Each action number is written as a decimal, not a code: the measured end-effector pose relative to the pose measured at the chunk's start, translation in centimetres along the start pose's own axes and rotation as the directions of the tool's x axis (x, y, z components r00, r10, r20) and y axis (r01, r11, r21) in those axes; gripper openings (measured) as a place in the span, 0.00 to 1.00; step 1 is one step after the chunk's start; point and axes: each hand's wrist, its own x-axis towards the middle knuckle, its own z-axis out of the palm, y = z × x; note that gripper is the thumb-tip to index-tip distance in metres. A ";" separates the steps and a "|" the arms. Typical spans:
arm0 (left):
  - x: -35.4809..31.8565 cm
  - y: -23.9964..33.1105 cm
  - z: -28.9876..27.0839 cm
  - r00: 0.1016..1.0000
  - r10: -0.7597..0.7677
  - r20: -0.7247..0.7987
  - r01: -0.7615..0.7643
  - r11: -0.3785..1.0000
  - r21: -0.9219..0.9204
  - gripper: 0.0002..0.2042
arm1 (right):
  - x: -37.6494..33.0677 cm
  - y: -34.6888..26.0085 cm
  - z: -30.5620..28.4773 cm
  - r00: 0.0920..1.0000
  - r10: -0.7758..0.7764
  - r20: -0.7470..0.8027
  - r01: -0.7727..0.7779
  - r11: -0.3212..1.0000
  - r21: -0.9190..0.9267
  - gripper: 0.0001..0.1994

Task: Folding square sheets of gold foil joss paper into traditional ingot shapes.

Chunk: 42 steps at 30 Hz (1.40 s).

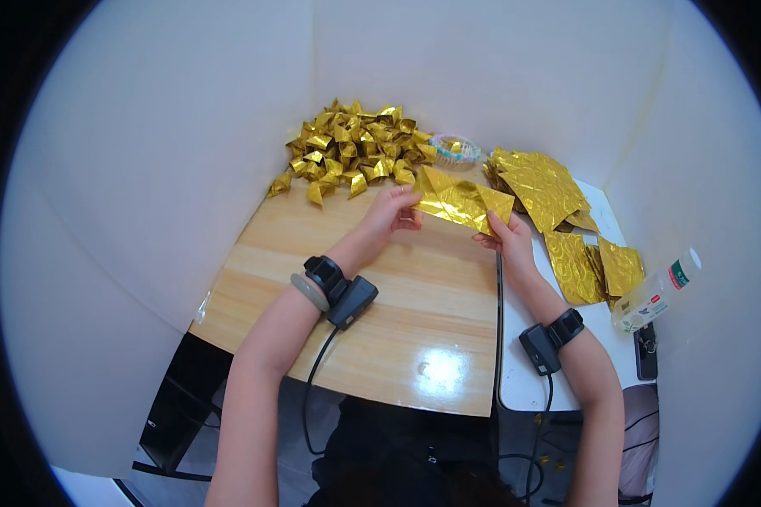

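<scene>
A partly folded sheet of gold foil paper (455, 203) is stretched between my two hands above the wooden tabletop (380, 287). My left hand (391, 211) pinches its left end, and my right hand (507, 237) grips its right end with the thumb on top. The sheet is a long strip with slanted folds at both ends. Beyond my left hand lies a heap of folded gold paper pieces (355, 148). To the far right of the sheet is a stack of flat gold foil sheets (541, 186).
A beaded ring-shaped item (455, 150) sits beside the heap. On the white table (524, 363) at right are more gold sheets (577, 266), a clear plastic bottle (658, 291) and a dark phone (646, 353). Cables run from black wrist devices (353, 302). White walls enclose the tables.
</scene>
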 end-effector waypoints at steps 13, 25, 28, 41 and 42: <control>0.5 -0.5 -0.8 0.997 0.075 0.012 -0.076 0.983 0.164 0.14 | 0.8 1.3 -1.1 0.935 -0.326 0.139 0.341 0.934 -0.105 0.05; 0.2 -0.2 -0.8 0.958 -0.191 0.212 0.122 0.946 0.299 0.20 | 0.6 0.9 -1.0 0.831 -0.548 0.093 0.544 0.768 -0.338 0.07; 0.6 -0.4 -1.3 0.986 -0.152 -0.066 0.163 0.965 0.206 0.17 | -0.1 0.1 -0.7 0.864 -0.475 0.165 0.502 0.795 -0.342 0.10; -0.3 0.0 -0.9 0.972 -0.105 0.209 0.106 0.994 0.006 0.15 | -1.3 -1.6 1.5 0.851 -0.500 0.164 0.521 0.760 -0.388 0.27; -0.3 -0.2 -0.7 0.951 -0.108 0.288 0.108 0.994 0.018 0.15 | -1.5 -2.0 1.9 0.760 -0.573 0.308 0.643 0.592 -0.485 0.26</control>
